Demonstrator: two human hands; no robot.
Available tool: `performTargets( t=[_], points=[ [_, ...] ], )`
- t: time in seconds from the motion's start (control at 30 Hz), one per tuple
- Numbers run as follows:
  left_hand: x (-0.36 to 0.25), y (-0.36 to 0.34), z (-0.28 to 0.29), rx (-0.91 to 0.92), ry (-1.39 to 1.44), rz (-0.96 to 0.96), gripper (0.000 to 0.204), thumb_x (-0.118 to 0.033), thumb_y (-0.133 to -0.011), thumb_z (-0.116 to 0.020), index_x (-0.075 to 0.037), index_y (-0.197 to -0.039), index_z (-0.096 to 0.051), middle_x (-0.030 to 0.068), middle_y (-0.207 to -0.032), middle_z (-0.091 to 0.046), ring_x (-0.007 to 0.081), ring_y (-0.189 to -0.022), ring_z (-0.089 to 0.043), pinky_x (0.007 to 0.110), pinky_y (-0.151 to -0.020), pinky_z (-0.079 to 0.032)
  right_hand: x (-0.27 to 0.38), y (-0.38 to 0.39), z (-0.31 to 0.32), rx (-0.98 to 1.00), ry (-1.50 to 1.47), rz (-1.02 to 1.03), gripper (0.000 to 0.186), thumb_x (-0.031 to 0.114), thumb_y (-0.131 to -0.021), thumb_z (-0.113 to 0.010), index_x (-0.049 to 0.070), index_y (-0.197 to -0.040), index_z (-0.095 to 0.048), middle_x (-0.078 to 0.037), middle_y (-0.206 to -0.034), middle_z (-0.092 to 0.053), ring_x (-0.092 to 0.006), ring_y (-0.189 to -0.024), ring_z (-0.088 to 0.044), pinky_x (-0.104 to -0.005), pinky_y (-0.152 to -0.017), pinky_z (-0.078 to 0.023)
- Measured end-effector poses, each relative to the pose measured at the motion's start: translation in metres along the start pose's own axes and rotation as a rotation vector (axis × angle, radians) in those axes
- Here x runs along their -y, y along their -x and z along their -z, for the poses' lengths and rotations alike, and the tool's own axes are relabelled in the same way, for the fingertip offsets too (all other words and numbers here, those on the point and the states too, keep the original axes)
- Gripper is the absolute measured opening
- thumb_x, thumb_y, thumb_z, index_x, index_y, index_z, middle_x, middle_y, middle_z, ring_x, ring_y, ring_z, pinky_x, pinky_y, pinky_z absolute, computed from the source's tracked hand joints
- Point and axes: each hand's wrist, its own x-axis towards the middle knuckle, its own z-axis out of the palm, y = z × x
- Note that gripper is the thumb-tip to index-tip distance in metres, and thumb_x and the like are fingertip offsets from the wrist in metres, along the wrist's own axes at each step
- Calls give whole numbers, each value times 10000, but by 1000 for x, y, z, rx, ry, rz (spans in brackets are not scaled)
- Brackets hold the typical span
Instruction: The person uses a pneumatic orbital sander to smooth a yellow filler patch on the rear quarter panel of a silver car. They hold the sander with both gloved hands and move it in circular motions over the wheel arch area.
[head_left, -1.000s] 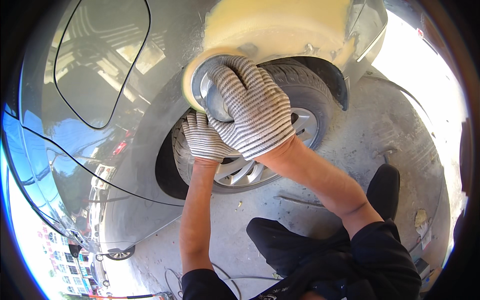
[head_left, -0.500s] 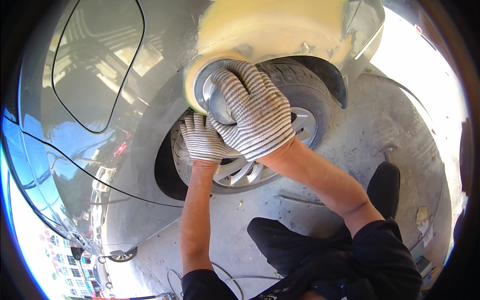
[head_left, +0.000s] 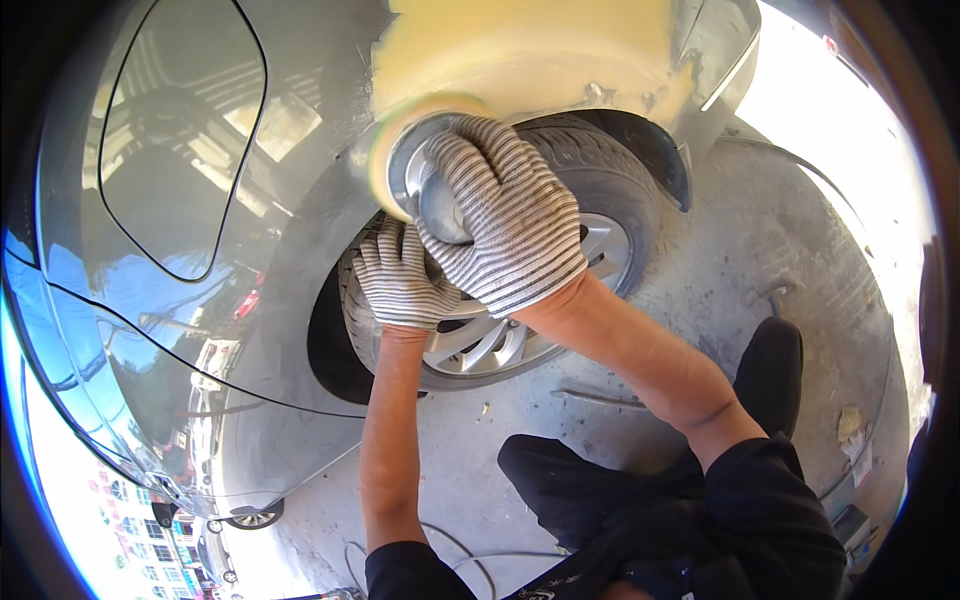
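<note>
My right hand [head_left: 515,225], in a grey-and-white striped glove, is wrapped round a round silver sander [head_left: 440,203]. The sander's disc is held against the wheel-arch edge of a grey car body panel [head_left: 330,60], at the lower left of a yellow filler patch [head_left: 540,50]. Just below and left of it, my left hand [head_left: 400,275], in a matching glove, lies on the tyre [head_left: 590,155] with its fingers stretched upward. It holds nothing. The sander's underside and my right fingertips are partly hidden.
Below my hands is the silver alloy rim [head_left: 490,345]. A black arch liner [head_left: 660,160] hangs loose to the right. A thin hose or cable [head_left: 465,555] curls over the concrete floor [head_left: 700,270] near my left sleeve, and a bar-like piece [head_left: 600,400] lies beside the wheel. My dark-trousered knees are close below.
The panel and filler patch appear slightly further left in the view. My left hand has shifted a little up and left on the tyre; my right hand still grips the sander in nearly the same place.
</note>
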Motion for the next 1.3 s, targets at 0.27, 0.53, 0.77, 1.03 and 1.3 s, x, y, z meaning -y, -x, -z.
performTargets(
  t=[0.27,0.53,0.77,1.03,1.3],
  points=[
    [-2,-3,0,-68,16,-66,853,-454,-752,-759,-101,-1507,-578,205,-1502,-568,495,-1236,-566,688,-1079,-393,-6,1,2,-16,11,-68,607,221,-714,-924,40,-1240,-682,-195,-1227,-683,-385,-1056,-728,-454,-897,-648],
    [-8,-11,7,-145,-108,-130,941,-575,-721,-829,-30,-1450,-589,194,-1440,-584,425,-1303,-553,605,-1091,-413,-17,1,4,-90,-50,-130,665,283,-693,-926,40,-1261,-680,-196,-1253,-661,-398,-1095,-706,-508,-936,-624],
    [-3,-5,5,-48,-162,-104,988,-610,-734,-815,-31,-1483,-534,163,-1458,-572,426,-1328,-518,602,-1093,-396,-6,-1,-1,-96,-16,-143,597,224,-699,-926,35,-1214,-690,-199,-1215,-684,-389,-1026,-734,-461,-895,-643],
    [18,7,-30,22,269,71,509,-331,-1107,-465,-48,-1530,-482,108,-1541,-559,249,-1397,-539,409,-1194,-396,5,-2,-4,-80,-14,-92,625,249,-687,-924,31,-1226,-694,-211,-1234,-686,-385,-1047,-739,-455,-879,-650],
    [23,12,-34,-10,341,208,1045,-706,-681,-787,-81,-1489,-565,181,-1424,-578,524,-1301,-523,708,-1062,-396,21,4,-11,-10,-90,-75,652,276,-681,-928,21,-1235,-699,-217,-1259,-683,-397,-1046,-733,-485,-904,-639]
  ],
)
